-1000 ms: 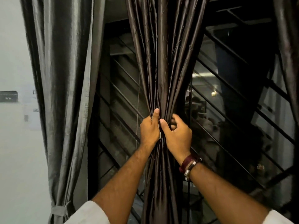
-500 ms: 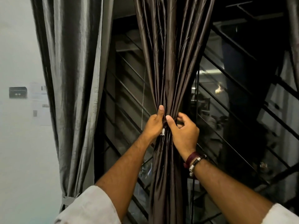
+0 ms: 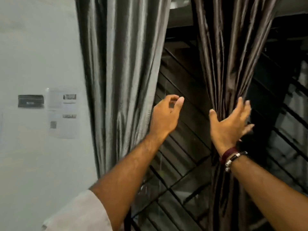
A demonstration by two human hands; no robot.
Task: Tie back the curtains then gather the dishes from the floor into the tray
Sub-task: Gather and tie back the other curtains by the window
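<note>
The head view is filled by a dark window grille (image 3: 180, 147) with slanted bars, taken here as the landmark. To the left of the grille a grey curtain (image 3: 121, 72) is seen hanging in long shiny folds against a pale wall (image 3: 33, 47). At the right side of the grille a brown curtain (image 3: 233, 55) is seen, drawn in tight at mid-height so that its pleats are narrowed to a waist and spread again above.

The left hand (image 3: 164, 117) is held in the air in front of the grille, between the two curtains and just beside the edge of the grey one. Its fingers are loosely curled with the thumb raised, and nothing is held in it; no contact with the fabric can be made out. The right hand (image 3: 228, 125) is laid against the gathered waist of the brown curtain, with fingers spread wide and nearly straight, the thumb set on the left side of the bundle. The outer fingers are blurred, so how far they reach behind the cloth cannot be told. A maroon band and a beaded bracelet (image 3: 230, 158) are worn on the right wrist, and a white sleeve (image 3: 80, 212) is seen on the left arm, low and left of the grille.

On the wall, well left of the grille, a small dark plate (image 3: 30, 101) and some paper notices (image 3: 64, 112) are fixed. No tie can be made out at the waist of the brown curtain.
</note>
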